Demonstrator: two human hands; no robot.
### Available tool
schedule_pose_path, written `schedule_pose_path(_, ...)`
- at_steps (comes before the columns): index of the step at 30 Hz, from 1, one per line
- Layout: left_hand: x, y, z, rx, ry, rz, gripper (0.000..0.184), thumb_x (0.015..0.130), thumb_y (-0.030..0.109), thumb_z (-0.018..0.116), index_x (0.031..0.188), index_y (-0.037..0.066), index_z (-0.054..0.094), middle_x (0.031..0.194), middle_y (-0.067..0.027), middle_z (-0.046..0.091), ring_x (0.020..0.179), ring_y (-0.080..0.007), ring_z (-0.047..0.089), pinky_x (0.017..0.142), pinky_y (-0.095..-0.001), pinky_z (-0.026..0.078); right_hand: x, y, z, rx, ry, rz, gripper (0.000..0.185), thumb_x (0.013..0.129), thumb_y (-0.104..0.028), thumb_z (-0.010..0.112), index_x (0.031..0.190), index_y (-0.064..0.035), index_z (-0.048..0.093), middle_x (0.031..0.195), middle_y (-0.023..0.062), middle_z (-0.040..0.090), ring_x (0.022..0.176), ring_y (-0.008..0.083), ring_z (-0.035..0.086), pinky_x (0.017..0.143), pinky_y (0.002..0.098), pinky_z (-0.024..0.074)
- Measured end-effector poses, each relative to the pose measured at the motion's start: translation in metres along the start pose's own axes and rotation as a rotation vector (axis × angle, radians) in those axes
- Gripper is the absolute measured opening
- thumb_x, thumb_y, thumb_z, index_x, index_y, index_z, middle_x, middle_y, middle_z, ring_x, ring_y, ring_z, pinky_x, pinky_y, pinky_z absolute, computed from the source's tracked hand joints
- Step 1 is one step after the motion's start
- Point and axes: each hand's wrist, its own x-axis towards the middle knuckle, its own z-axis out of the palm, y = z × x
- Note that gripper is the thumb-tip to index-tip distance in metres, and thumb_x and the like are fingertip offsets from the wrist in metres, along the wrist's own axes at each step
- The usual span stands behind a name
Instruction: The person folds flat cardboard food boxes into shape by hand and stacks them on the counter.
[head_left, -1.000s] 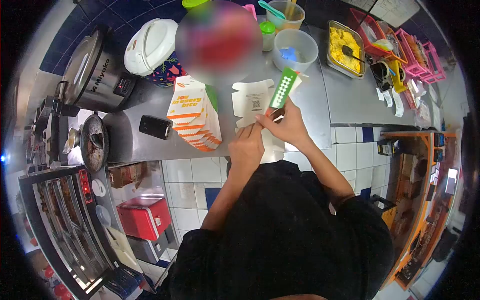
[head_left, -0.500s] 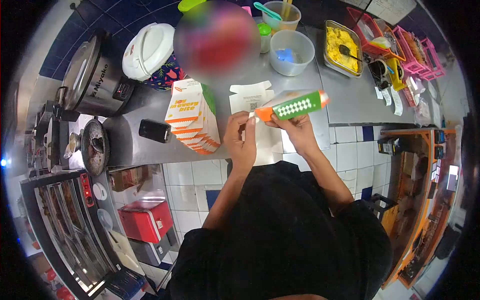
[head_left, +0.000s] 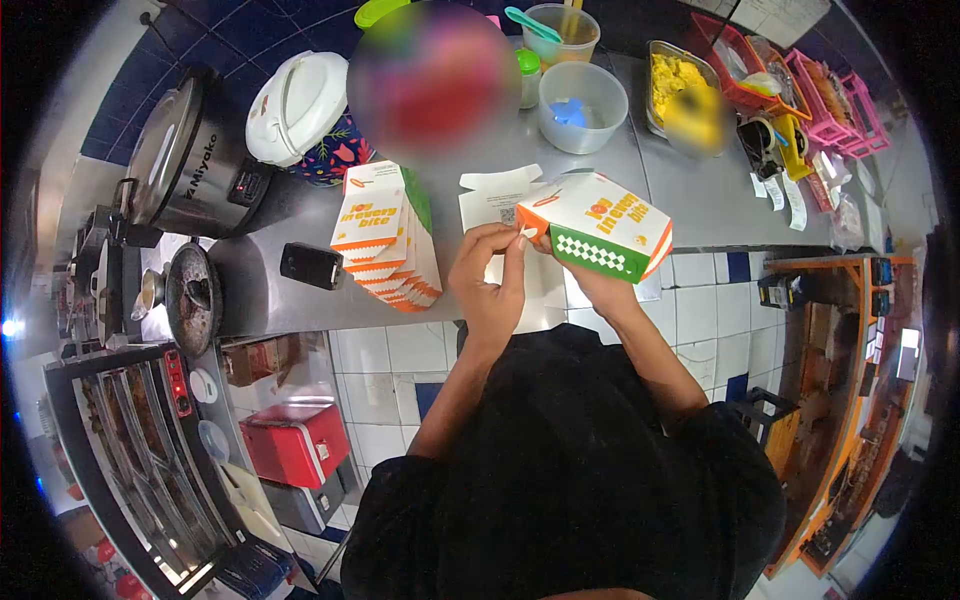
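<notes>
L hand (head_left: 487, 278) grip: thumb + fingertip pinched on tab (head_left: 526, 233) at end of box (head_left: 612, 218); R hand (head_left: 598, 287) holds box from below, some fingers hidden. Box abv table (head_left: 255, 285), nr front edge; carton stack (head_left: 385, 240) to L, phone (head_left: 311, 266) beyond.

Box (head_left: 598, 228) turned, lettered white panel (head_left: 622, 212) showing

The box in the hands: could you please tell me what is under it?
Part of the right hand and a flat sheet show beneath the box; it hides the rest.
</notes>
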Motion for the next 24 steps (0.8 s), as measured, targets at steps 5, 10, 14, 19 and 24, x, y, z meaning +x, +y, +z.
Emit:
schedule_pose_path(5,0.002,0.01,0.003,0.136,-0.033,0.068,0.005,0.087,-0.003,0.067,0.092,-0.002,0.066,0.101,-0.0122,0.066,0.089,-0.0187,0.064,0.076,-0.0284,0.051,-0.003,0.012,-0.003,-0.109,-0.066,-0.231,0.035,0.09,-0.021,0.074,0.121,-0.0053,0.066,0.122,0.0079,0.065,0.111,0.0187,0.061,0.093,0.0335,0.0489)
schedule_pose_path(10,0.002,0.014,0.003,0.393,-0.122,0.214,0.028,0.083,-0.004,0.065,0.11,0.001,0.061,0.111,-0.0162,0.062,0.092,-0.0321,0.066,0.077,-0.0367,0.053,-0.011,0.07,-0.012,-0.185,-0.126,-0.431,0.044,0.095,-0.015,0.064,0.136,-0.0071,0.052,0.135,0.011,0.055,0.123,0.0226,0.055,0.101,0.0363,0.0454)
schedule_pose_path(14,-0.002,-0.021,-0.021,0.494,-0.145,0.306,0.034,0.079,-0.001,0.066,0.111,0.001,0.057,0.11,-0.0164,0.062,0.092,-0.0343,0.065,0.075,-0.0411,0.053,-0.021,0.053,0.004,0.373,-0.445,-0.283,0.048,0.098,-0.028,0.059,0.139,-0.008,0.044,0.135,0.0142,0.053,0.121,0.0239,0.056,0.097,0.0382,0.0488)
schedule_pose_path(19,0.002,-0.027,-0.026,0.433,-0.151,0.345,0.031,0.078,-0.001,0.067,0.108,0.0,0.059,0.108,-0.016,0.063,0.09,-0.0333,0.065,0.074,-0.0404,0.053,-0.002,0.027,0.014,-0.341,-0.062,-0.669,0.045,0.075,-0.043,0.078,0.102,-0.0085,0.068,0.089,0.0141,0.069,0.085,0.0293,0.069,0.074,0.0417,0.0563)
schedule_pose_path(24,0.006,-0.012,-0.028,0.313,-0.158,0.234,0.031,0.078,-0.001,0.067,0.108,-0.001,0.059,0.107,-0.0159,0.063,0.089,-0.0328,0.065,0.073,-0.0399,0.053,-0.008,0.023,0.014,-0.273,-0.067,-0.523,0.038,0.081,-0.03,0.068,0.11,-0.0055,0.062,0.104,0.017,0.064,0.091,0.0358,0.066,0.076,0.0447,0.0555)
